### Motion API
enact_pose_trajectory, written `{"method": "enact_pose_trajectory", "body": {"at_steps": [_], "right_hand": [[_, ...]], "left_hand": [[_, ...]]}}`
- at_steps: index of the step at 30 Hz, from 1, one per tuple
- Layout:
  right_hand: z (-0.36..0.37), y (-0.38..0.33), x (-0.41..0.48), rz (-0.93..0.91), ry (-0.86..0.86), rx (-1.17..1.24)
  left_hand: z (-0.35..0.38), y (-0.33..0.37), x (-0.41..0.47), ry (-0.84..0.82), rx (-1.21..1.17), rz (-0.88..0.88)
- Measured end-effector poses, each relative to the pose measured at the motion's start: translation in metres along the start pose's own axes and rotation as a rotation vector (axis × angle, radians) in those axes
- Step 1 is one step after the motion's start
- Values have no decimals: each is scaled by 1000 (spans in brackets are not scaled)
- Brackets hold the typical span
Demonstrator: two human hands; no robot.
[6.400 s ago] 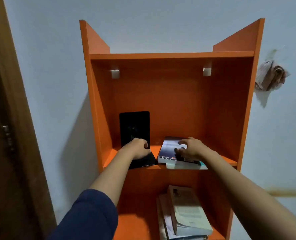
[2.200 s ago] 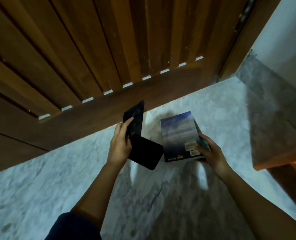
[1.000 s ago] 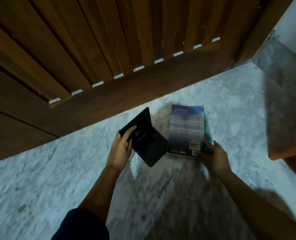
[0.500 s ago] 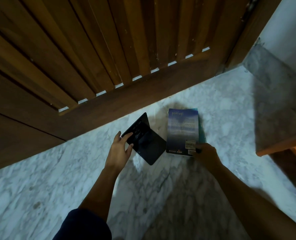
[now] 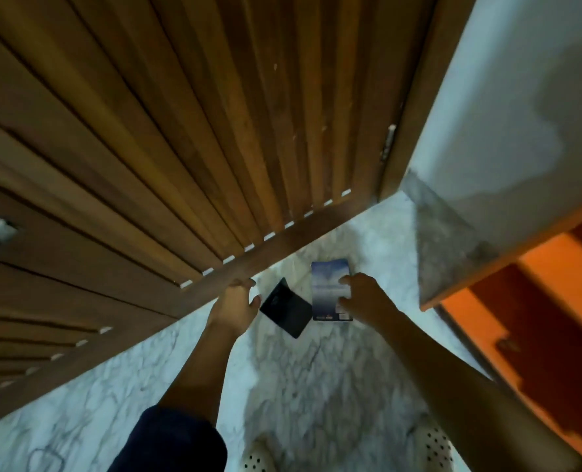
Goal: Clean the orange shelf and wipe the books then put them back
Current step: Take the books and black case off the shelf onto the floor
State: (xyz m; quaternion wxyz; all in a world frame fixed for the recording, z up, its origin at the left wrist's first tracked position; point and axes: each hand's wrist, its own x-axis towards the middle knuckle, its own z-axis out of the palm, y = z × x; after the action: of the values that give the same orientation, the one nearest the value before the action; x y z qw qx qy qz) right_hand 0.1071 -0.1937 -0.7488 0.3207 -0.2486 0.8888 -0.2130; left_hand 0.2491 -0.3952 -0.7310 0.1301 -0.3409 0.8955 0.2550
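On marble floor (image 5: 316,369), black bookend (image 5: 286,310) beside blue book (image 5: 327,287), slatted door (image 5: 180,148) behind

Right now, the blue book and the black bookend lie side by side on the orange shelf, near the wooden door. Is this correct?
Not quite. The head view shows the blue book and the black bookend side by side on the marble floor, near the wooden door, not on the orange shelf.

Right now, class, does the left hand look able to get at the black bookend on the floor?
Probably yes. The left hand hangs open just beside the black bookend, with nothing between them; the blue book lies on its far side. It may need lowering: height is unclear.
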Motion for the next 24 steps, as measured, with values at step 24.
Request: {"method": "enact_pose_trajectory", "body": {"at_steps": [24], "right_hand": [[-295, -76, -352, 469, 685, 222]], "left_hand": [[-171, 359, -164, -281, 121, 847]]}}
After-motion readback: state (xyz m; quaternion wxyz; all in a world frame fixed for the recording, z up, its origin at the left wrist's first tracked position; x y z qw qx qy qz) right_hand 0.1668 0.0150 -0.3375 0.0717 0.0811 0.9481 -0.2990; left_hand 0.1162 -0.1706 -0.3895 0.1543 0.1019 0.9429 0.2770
